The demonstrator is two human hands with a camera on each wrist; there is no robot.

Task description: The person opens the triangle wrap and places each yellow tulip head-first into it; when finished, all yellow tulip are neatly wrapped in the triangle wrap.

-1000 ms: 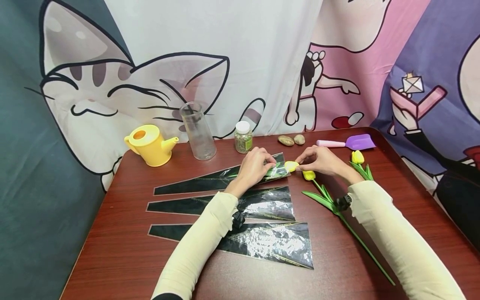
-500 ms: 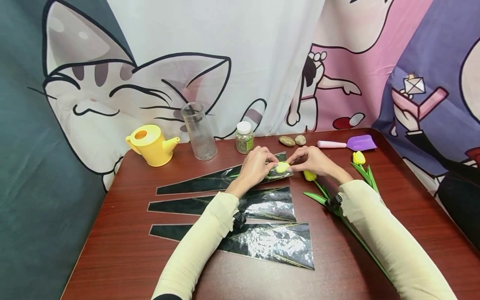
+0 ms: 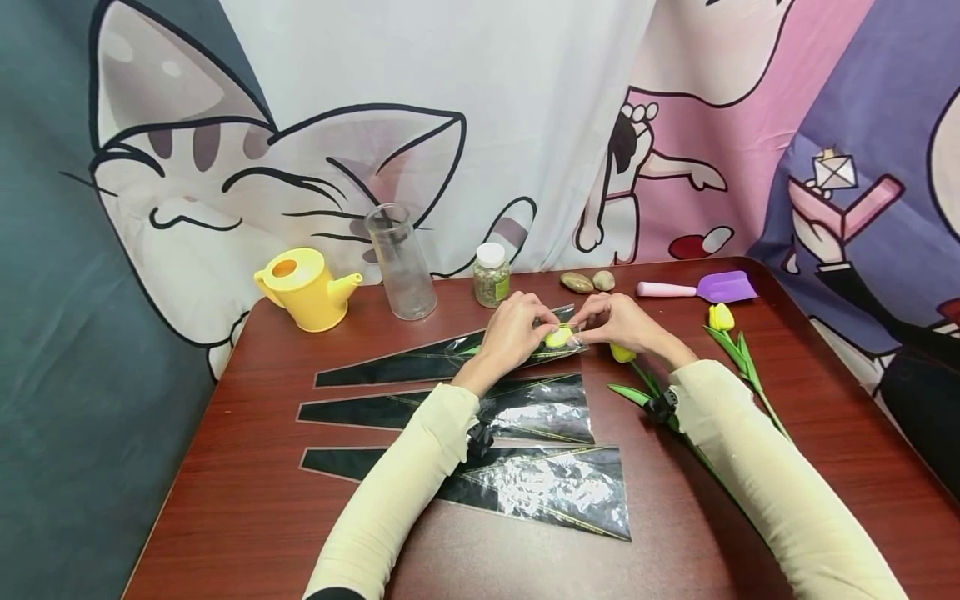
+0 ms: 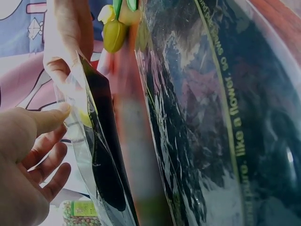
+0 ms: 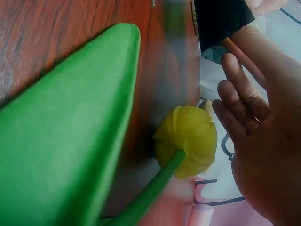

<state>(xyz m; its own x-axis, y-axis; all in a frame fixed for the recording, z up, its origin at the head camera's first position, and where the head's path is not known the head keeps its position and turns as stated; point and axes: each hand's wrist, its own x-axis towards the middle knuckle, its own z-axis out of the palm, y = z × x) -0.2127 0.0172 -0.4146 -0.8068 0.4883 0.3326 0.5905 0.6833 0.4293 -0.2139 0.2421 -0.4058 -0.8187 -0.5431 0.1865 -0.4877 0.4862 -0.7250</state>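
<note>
i keep left hand (image 3: 512, 335) pinching sleeve (image 3: 450, 357) mouth apart; right hand (image 3: 619, 321) pinches tulip (image 3: 558, 337), feeds straight, no snag on film.

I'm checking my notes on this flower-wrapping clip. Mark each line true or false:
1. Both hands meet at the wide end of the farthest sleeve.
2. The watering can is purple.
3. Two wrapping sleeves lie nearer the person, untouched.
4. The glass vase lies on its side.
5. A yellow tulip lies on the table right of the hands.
1. True: the left hand and right hand meet at the farthest sleeve, around a yellow tulip head.
2. False: the watering can is yellow; the scoop is purple.
3. True: two sleeves.
4. False: the vase stands upright.
5. True: the tulip.
</note>
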